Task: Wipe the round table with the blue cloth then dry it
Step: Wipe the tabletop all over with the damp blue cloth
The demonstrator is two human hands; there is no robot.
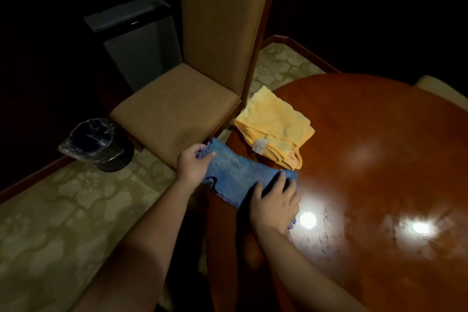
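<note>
So the blue cloth [235, 175] is stretched over the left edge of the round wooden worktop [367, 159], about mid-frame. The left hand [193, 165] pinches its far left end with curled fingers, while the right hand [274, 201] grips the right end, fingers wrapped over it. A folded yellow towel [274, 124] lies just above it, beside a tan chair [192, 99].
</note>
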